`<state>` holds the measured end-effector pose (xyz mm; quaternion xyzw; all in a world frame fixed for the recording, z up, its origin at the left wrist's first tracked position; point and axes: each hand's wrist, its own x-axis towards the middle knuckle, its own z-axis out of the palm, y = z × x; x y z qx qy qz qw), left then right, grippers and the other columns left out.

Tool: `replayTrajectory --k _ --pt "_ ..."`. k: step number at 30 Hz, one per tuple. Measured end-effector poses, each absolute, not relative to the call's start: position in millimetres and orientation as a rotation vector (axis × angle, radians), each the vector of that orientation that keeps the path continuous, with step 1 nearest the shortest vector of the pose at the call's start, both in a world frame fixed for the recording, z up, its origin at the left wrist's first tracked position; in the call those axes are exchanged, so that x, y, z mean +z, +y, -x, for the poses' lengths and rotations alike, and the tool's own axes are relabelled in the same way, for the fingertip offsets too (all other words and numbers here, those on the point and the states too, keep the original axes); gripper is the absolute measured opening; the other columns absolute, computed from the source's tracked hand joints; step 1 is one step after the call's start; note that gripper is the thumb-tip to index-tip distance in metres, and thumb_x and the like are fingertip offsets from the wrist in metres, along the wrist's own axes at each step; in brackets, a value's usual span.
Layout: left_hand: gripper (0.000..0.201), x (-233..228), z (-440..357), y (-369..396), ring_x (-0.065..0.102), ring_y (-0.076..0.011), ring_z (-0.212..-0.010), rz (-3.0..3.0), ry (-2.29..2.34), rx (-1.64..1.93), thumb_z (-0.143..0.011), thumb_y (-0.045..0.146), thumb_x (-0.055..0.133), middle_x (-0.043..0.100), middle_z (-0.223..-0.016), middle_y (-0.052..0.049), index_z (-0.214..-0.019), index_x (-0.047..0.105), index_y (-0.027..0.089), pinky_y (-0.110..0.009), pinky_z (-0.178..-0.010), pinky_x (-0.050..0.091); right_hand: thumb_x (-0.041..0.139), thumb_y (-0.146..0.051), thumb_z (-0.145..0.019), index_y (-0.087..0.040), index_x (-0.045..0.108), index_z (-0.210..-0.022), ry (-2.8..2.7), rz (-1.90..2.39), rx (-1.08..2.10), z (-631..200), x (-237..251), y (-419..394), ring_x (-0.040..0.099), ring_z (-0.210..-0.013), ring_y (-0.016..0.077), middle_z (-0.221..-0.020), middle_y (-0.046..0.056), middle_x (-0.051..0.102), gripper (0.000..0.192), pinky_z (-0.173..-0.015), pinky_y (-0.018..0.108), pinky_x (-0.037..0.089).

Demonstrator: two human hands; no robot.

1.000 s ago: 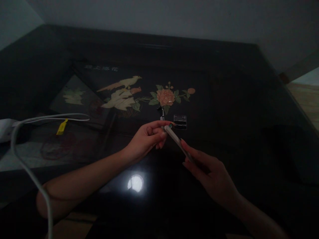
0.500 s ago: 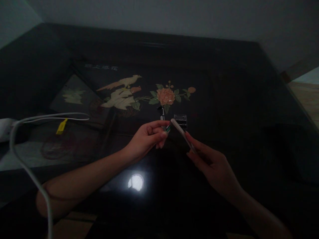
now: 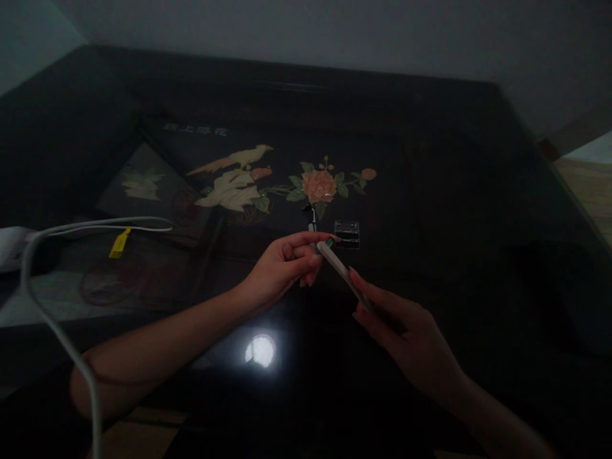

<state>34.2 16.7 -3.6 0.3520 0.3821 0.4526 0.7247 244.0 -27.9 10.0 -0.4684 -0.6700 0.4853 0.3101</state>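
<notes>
My left hand (image 3: 291, 258) is closed in a pinch on a small green piece (image 3: 329, 243); its kind is too dim and small to make out. A slim, pale, flat stick-like object (image 3: 342, 268) is gripped between the thumb and fingers of my right hand (image 3: 406, 319). Its rounded far end overlaps the green piece at my left fingertips; whether they touch, I cannot tell. Just behind my fingers lies a small clear case (image 3: 347, 234) with dark strips inside. A thin black-and-white item (image 3: 312, 220) sits beyond my left hand, partly hidden by it.
The dark glossy tabletop (image 3: 430, 159) bears a bird-and-flower picture (image 3: 319, 185) and reflects a bright round light. At left, a white cable (image 3: 57, 331) with a yellow tag (image 3: 119, 243) loops from a white object (image 3: 12, 248). A wall rises behind the table.
My right hand has shifted slightly left, bringing the pale object's far end left and down, over the green piece. My left hand has stayed nearly in place.
</notes>
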Motion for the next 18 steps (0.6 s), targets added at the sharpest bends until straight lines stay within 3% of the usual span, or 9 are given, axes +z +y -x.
replayTrajectory --k 5,18 --pt "0.054 -5.1 -34.3 15.9 0.047 -0.0055 -0.047 -0.761 0.863 0.99 -0.062 0.04 0.086 0.055 -0.054 0.005 -0.106 0.071 0.014 -0.018 -0.047 0.032 0.062 -0.015 -0.087 -0.037 0.06 -0.13 -1.763 1.204 1.282 -244.8 7.4 -29.0 0.065 -0.116 0.0215 -0.132 -0.003 0.063 0.049 -0.101 0.04 0.053" --pt "0.055 -3.8 -35.2 15.2 0.043 -0.0055 -0.043 -0.789 0.884 1.006 -0.063 0.04 0.084 0.053 -0.046 0.007 -0.107 0.068 0.01 -0.019 -0.046 0.032 0.058 -0.021 -0.09 -0.031 0.06 -0.131 -1.786 1.343 1.169 -250.9 4.9 -16.5 0.064 -0.117 0.024 -0.134 0.0 0.062 0.043 -0.102 0.043 0.051"
